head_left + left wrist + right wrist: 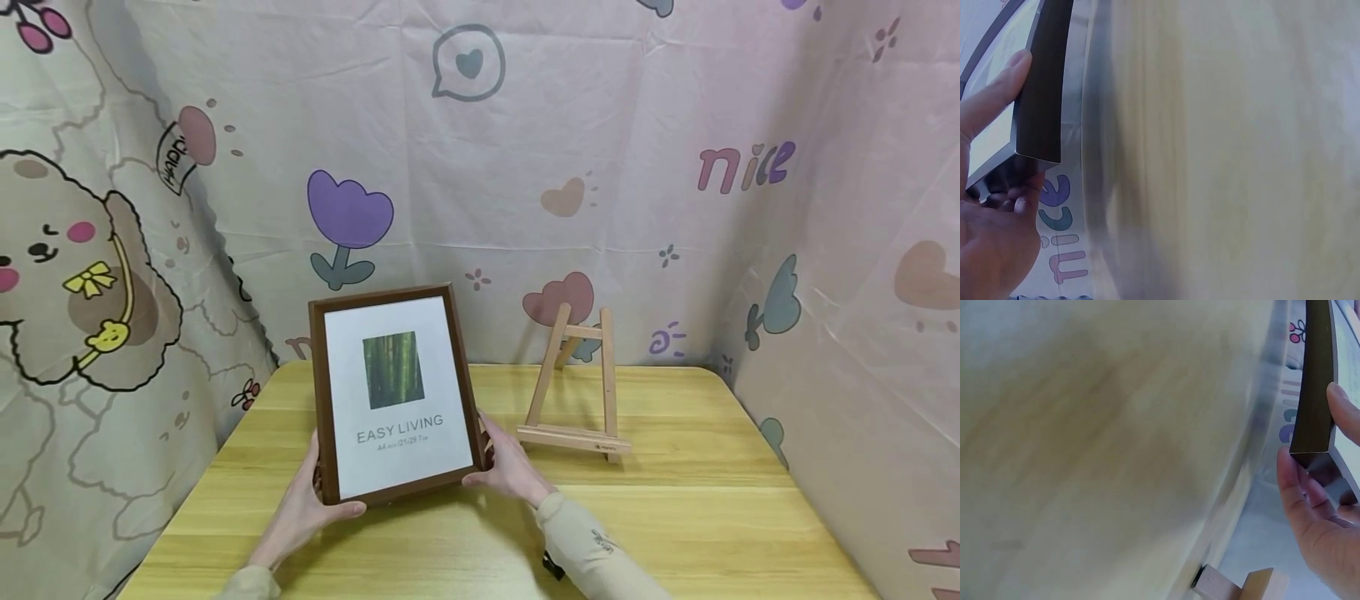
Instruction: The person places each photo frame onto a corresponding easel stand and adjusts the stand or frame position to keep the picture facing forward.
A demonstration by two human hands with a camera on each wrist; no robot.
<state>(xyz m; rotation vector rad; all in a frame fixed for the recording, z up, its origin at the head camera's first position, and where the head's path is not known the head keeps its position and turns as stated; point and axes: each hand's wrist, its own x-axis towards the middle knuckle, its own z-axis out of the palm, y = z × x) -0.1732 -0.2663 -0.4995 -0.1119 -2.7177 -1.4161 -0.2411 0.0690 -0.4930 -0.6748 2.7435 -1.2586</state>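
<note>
A brown picture frame (461, 375) with a white insert reading "EASY LIVING" and a green bamboo picture is held up over the table, tilted to the left. My left hand (307, 504) grips its lower left corner, thumb on the front bottom edge. At the lower right corner my right hand (510, 462) grips it the same way. In the left wrist view, the left thumb (997, 94) lies across the frame's edge and the fingers curl behind. The right wrist view has the right fingers (1297, 494) behind the corner. A small wooden easel (573, 437) stands right of the frame.
The light wooden table (712, 500) stretches under everything. Printed cloth curtains (637, 100) hang behind it and along both sides. A small black object (552, 567) shows beside the right sleeve (592, 542). The easel's wooden ends (1260, 587) appear low in the right wrist view.
</note>
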